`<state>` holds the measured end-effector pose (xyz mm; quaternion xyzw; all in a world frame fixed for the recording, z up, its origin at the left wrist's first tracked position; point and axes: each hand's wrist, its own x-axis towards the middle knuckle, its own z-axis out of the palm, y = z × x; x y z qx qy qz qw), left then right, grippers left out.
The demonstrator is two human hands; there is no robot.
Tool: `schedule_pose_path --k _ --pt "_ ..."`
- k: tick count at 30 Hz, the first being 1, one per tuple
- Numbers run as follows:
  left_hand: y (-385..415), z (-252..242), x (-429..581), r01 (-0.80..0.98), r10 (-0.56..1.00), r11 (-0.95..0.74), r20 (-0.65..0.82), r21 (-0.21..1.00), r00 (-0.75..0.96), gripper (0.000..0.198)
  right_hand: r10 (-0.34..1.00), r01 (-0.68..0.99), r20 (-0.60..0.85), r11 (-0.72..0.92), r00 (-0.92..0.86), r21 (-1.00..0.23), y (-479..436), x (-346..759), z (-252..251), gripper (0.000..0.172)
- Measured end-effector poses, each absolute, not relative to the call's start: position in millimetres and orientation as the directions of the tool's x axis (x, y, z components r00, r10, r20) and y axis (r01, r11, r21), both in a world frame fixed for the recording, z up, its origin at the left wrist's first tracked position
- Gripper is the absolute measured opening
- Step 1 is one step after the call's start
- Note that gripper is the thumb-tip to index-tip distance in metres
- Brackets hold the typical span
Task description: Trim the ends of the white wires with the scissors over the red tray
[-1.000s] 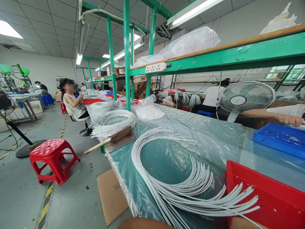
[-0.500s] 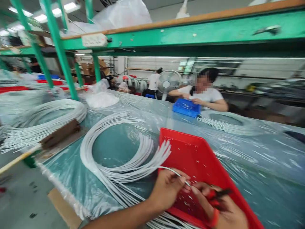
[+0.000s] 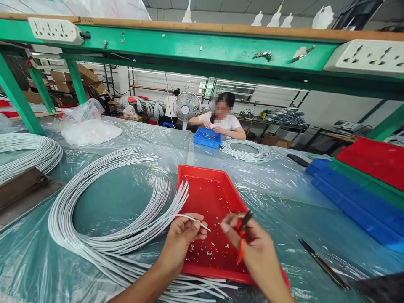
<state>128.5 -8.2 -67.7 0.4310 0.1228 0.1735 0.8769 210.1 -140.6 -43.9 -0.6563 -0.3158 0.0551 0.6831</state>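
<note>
My left hand (image 3: 179, 244) pinches the end of one thin white cable (image 3: 194, 219), its tip pointing right over the red tray (image 3: 205, 189). My right hand (image 3: 252, 244) grips small red-handled cutters (image 3: 242, 229) just right of that tip, a short gap between them. The cable belongs to a big loop of several white cables (image 3: 94, 210) lying on the plastic-covered table, their ends resting on the tray's left rim. Small white scraps lie scattered in the tray.
A person sits across the table at a blue tray (image 3: 206, 138) and another cable coil (image 3: 246, 151). Stacked blue, green and red trays (image 3: 356, 181) stand at right. Tweezers (image 3: 322, 264) lie near the right front. A green shelf frame (image 3: 189, 46) runs overhead; a fan (image 3: 187, 106) stands behind.
The view has swung right from the aisle to the table in front. Both hands have come into view over the red tray, left on a cable end, right on the cutters.
</note>
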Motion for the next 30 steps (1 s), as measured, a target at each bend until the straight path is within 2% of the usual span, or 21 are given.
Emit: schedule_pose_path --k 2,6,11,13,16,19,21,25,28,30 --pt "-8 -68 129 -0.196 0.421 0.553 -0.068 0.810 0.905 0.023 0.569 0.290 0.321 0.147 0.757 -0.946 -130 204 -56 0.022" --pt "-10 -69 128 -0.188 0.408 0.572 -0.079 0.799 0.909 0.021 0.594 0.252 0.305 0.174 0.744 -0.952 -122 196 -67 0.025" --pt "-15 -70 126 -0.138 0.343 0.792 -0.247 0.595 0.907 0.026 0.538 0.278 0.338 0.192 0.773 -0.941 -126 192 -70 0.026" --pt "-17 -70 126 -0.131 0.330 0.817 -0.269 0.562 0.905 0.024 0.524 0.307 0.358 0.184 0.773 -0.934 -127 190 -74 0.023" --pt "-18 -68 125 -0.134 0.343 0.742 -0.200 0.657 0.918 0.024 0.509 0.376 0.414 0.182 0.755 -0.909 -126 184 -80 0.022" --pt "-18 -65 122 -0.132 0.394 0.555 -0.120 0.821 0.911 0.026 0.498 0.449 0.472 0.175 0.728 -0.876 -126 179 -81 0.020" --pt "-16 -62 122 -0.135 0.423 0.453 -0.079 0.881 0.903 0.025 0.495 0.504 0.505 0.147 0.707 -0.851 -128 177 -81 0.020" --pt "-10 -59 122 -0.168 0.454 0.404 -0.037 0.899 0.890 0.023 0.504 0.546 0.516 0.100 0.693 -0.832 -135 178 -80 0.018" --pt "-6 -57 123 -0.156 0.437 0.446 -0.062 0.881 0.897 0.022 0.537 0.512 0.492 0.125 0.686 -0.850 -140 176 -76 0.013" --pt "-4 -56 124 -0.152 0.432 0.471 -0.077 0.869 0.899 0.021 0.562 0.462 0.454 0.139 0.691 -0.876 -142 173 -73 0.017"
